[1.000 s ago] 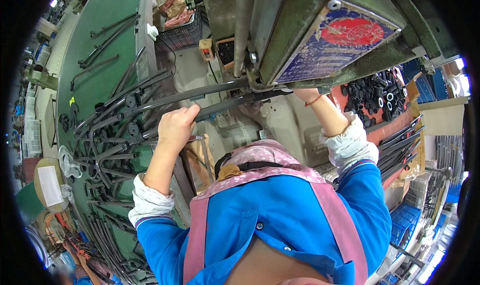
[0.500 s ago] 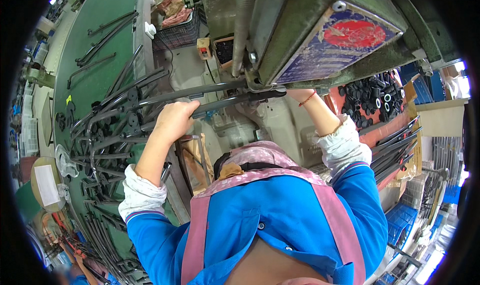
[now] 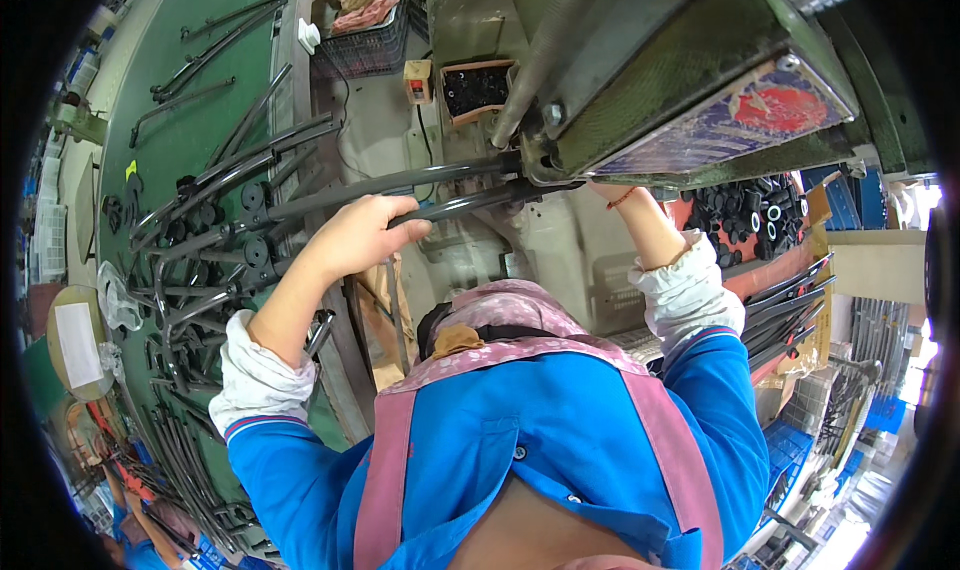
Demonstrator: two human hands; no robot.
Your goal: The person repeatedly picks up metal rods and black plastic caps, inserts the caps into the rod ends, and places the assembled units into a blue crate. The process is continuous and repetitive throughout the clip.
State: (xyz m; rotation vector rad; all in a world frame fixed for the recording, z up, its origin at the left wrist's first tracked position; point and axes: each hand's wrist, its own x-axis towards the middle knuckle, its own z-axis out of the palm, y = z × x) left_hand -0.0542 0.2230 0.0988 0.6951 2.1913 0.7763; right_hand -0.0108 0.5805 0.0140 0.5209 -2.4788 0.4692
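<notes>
A black bent-tube frame (image 3: 470, 204) reaches from the left bench to the machine, its two long tubes side by side. My left hand (image 3: 362, 238) is closed round the nearer tube, thumb on the near side and fingers over the top. The tubes' right ends meet the underside of a worn green machine (image 3: 640, 100) with a blue and red plate. My right hand (image 3: 606, 191) is beside the nearer tube's end. Its fingers are hidden beneath the machine head, so their grip does not show.
More black tube frames lie on the green bench (image 3: 190, 30) at left. A small box of black parts (image 3: 475, 88) sits behind the tubes. At right, black caps and rings (image 3: 750, 215) lie on a red surface, near a bundle of black rods (image 3: 790, 300).
The view has shifted slightly, so the machine appears farther right. My left hand remains on the tube, a little farther right in the picture; my right hand stays by the machine.
</notes>
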